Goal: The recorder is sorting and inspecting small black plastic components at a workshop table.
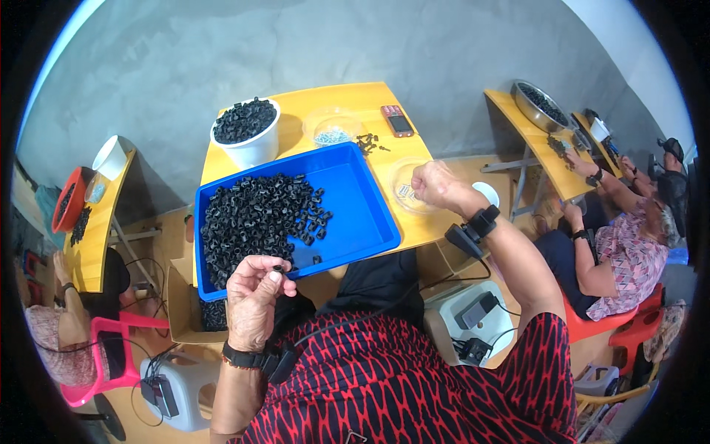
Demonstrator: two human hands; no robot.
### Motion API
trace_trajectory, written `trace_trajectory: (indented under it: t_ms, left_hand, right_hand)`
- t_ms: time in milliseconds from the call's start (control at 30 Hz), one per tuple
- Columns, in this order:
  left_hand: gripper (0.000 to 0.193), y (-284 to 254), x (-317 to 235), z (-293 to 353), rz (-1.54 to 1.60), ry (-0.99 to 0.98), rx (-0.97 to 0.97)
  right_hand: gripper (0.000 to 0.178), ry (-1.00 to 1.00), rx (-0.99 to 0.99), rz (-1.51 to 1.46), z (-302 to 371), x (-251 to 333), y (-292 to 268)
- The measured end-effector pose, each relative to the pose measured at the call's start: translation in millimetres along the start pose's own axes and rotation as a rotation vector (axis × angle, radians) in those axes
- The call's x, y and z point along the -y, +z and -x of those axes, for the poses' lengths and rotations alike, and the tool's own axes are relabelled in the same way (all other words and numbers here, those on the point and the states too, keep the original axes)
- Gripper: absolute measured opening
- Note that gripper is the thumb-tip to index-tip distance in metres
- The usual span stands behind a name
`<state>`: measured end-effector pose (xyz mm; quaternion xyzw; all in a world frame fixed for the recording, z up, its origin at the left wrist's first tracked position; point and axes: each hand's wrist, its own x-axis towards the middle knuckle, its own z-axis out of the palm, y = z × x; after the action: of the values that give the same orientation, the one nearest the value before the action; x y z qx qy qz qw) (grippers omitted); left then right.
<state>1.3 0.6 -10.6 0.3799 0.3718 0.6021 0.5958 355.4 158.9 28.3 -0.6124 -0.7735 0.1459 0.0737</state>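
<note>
My left hand (254, 300) is at the near edge of a blue tray (362, 203), pinching a small black plastic part (278, 268) between thumb and forefinger. Loose black parts (255, 222) of the same kind are heaped over the tray's left side; its right side shows bare blue. Over a shallow transparent dish (398, 200) with a few small light pieces in it, my right hand (441, 185) is closed. Its fingertips are turned away, so whatever they grip is hidden.
A white bucket (255, 148) heaped with black parts, a transparent bowl (332, 132) of small pale pieces and a red phone (398, 120) stand on the yellow table (336, 96). Below is a cardboard box (180, 303). People work at side tables left and right (621, 259).
</note>
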Motion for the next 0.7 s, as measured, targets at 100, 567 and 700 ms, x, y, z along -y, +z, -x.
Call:
trace_trajectory:
  t_ms: [100, 567, 700]
  left_hand:
    - [0.015, -2.1, 0.1, -0.5, -0.019, -0.013, -0.003]
    - [0.014, 2.3, -5.5, -1.2, 0.008, -0.04, -0.026]
    - [0.014, 3.1, -8.8, 1.6, 0.043, -0.086, -0.006]
  right_hand:
    - [0.019, -0.055, 0.039, 0.069, -7.2, 0.6, 8.2]
    - [0.017, -0.141, -0.066, -0.202, 8.0, -5.5, 0.1]
    - [0.019, -0.207, -0.021, -0.707, 40.1, 20.0, -15.6]
